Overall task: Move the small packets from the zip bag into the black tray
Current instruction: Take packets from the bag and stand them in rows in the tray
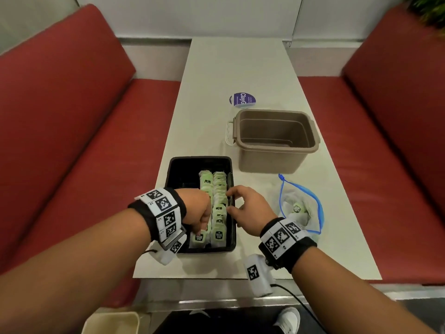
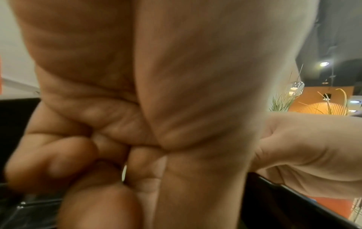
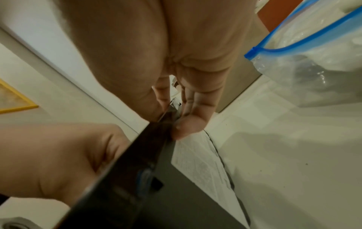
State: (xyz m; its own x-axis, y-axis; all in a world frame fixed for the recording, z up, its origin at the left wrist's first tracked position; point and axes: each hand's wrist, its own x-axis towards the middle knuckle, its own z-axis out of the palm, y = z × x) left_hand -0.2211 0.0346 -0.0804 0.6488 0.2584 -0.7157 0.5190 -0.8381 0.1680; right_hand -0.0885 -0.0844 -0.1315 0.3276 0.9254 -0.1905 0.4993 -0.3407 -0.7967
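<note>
The black tray (image 1: 175, 169) sits near the table's front edge and holds two rows of pale green small packets (image 1: 219, 189). My left hand (image 1: 201, 220) is down inside the tray at the left row. Its fingers are curled, and the left wrist view shows them pinching a thin packet edge (image 2: 124, 172). My right hand (image 1: 234, 201) is at the tray's right wall (image 3: 156, 193), fingers fairly straight, tips touching the right row. The zip bag (image 1: 301, 208) lies open to the right with a few packets inside.
A tan plastic bin (image 1: 277, 141) stands just behind the tray and the bag. A round purple lid (image 1: 242, 100) lies beyond it. Red benches (image 1: 72, 141) flank the narrow white table (image 1: 228, 63). A cream container (image 1: 110, 324) sits on the floor at lower left.
</note>
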